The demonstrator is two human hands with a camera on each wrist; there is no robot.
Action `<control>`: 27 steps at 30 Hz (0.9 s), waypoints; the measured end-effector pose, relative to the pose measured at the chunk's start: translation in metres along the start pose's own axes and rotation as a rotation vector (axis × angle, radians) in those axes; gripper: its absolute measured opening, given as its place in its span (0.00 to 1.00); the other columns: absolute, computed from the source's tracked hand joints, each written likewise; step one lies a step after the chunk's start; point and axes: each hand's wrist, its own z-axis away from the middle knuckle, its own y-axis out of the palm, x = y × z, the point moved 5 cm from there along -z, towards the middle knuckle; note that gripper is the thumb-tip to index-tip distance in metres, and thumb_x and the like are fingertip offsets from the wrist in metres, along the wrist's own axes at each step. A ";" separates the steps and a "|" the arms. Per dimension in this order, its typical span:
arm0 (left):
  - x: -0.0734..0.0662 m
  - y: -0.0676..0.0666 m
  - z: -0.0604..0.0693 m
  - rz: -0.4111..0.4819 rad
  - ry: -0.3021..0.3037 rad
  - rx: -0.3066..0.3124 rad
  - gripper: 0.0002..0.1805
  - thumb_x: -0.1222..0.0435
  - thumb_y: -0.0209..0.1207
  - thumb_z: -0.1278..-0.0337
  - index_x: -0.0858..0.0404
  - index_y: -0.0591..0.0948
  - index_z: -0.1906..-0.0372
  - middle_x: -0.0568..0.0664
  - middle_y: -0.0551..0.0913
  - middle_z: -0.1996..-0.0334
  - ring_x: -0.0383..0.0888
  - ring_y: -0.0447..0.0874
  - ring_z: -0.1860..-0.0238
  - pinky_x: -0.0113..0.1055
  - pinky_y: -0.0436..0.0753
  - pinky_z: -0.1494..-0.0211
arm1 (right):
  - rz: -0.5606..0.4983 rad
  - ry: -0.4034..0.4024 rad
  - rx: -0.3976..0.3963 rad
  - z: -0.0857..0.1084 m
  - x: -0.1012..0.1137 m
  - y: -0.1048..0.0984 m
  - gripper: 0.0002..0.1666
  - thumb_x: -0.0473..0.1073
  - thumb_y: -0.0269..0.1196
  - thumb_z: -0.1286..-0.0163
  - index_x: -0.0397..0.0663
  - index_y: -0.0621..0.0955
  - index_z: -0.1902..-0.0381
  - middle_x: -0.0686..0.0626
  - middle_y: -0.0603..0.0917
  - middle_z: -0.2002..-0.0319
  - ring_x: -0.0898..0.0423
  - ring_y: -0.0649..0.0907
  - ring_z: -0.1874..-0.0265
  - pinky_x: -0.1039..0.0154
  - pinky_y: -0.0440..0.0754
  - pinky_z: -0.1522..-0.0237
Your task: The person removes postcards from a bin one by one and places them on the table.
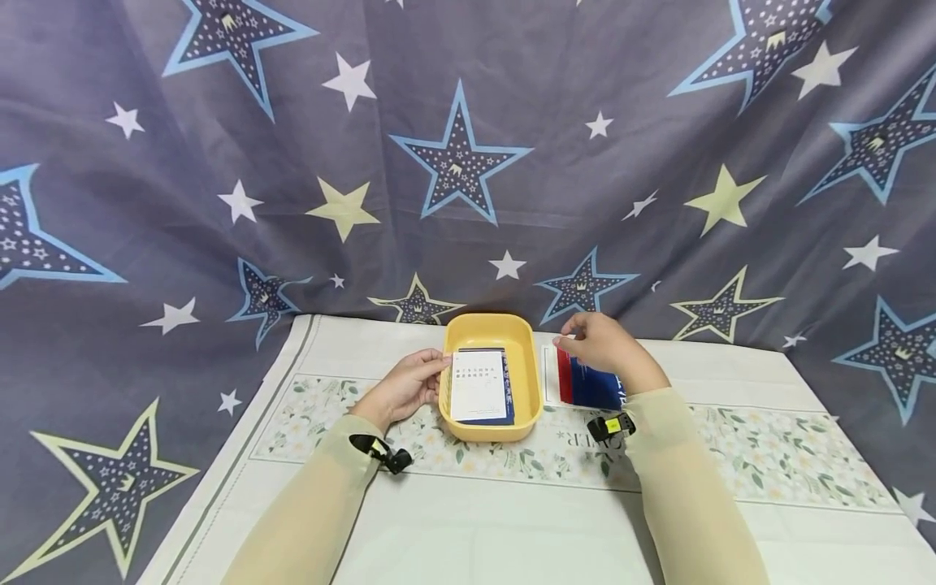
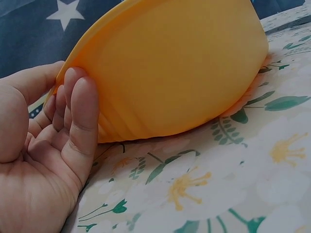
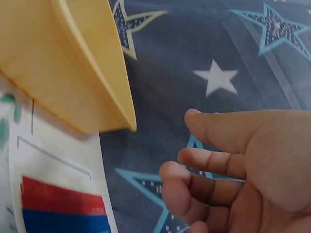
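Note:
A yellow plastic tub [image 1: 491,327] holds a white printed card [image 1: 478,394] lying over dark blue booklets or cards [image 1: 509,410]. My left hand [image 1: 409,387] grips the tub's left rim; in the left wrist view its thumb goes over the rim and the fingers lie against the outer wall. To the right of the tub lies a red and blue booklet [image 1: 591,390], partly hidden by my right hand [image 1: 605,348]. That hand hovers above it with loosely bent fingers, and in the right wrist view nothing is between thumb and fingers [image 3: 175,191].
Under the booklet a white sheet or card [image 1: 548,378] shows at its left edge. A white tablecloth [image 1: 512,528] with a floral band covers the table. Behind the table's back edge hangs a grey star-patterned curtain [image 1: 468,252].

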 end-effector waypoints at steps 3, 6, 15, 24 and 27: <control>-0.001 0.001 -0.001 -0.001 -0.004 0.002 0.13 0.62 0.56 0.08 0.70 0.75 0.41 0.49 0.89 0.66 0.37 0.85 0.75 0.30 0.90 0.71 | -0.002 -0.010 0.021 0.000 0.010 0.005 0.22 0.55 0.69 0.16 0.42 0.85 0.40 0.40 0.89 0.59 0.47 0.89 0.64 0.60 0.89 0.62; -0.002 0.002 -0.002 0.000 -0.001 0.007 0.14 0.62 0.56 0.08 0.71 0.75 0.40 0.49 0.90 0.65 0.37 0.85 0.75 0.29 0.90 0.71 | -0.012 -0.031 0.036 -0.001 0.020 0.013 0.23 0.55 0.69 0.16 0.43 0.86 0.38 0.39 0.90 0.57 0.44 0.90 0.62 0.60 0.89 0.62; -0.003 0.000 -0.002 0.000 0.008 0.006 0.14 0.61 0.56 0.08 0.71 0.75 0.41 0.49 0.90 0.66 0.37 0.85 0.75 0.30 0.90 0.71 | -0.047 -0.019 0.173 -0.027 0.065 0.043 0.20 0.52 0.70 0.16 0.43 0.84 0.40 0.42 0.92 0.63 0.47 0.92 0.65 0.57 0.91 0.65; -0.002 0.000 0.000 -0.005 -0.002 -0.001 0.17 0.62 0.57 0.09 0.74 0.74 0.38 0.50 0.90 0.66 0.37 0.84 0.76 0.30 0.90 0.72 | 0.092 0.084 0.361 -0.069 0.086 0.081 0.22 0.53 0.73 0.18 0.37 0.88 0.49 0.43 0.90 0.69 0.51 0.89 0.72 0.60 0.94 0.68; -0.001 0.000 0.000 -0.002 -0.003 0.000 0.16 0.63 0.57 0.09 0.74 0.74 0.38 0.50 0.90 0.66 0.37 0.85 0.75 0.30 0.91 0.71 | 0.195 0.152 0.385 -0.076 0.084 0.090 0.25 0.59 0.75 0.20 0.39 0.91 0.56 0.45 0.91 0.71 0.53 0.86 0.77 0.62 0.88 0.74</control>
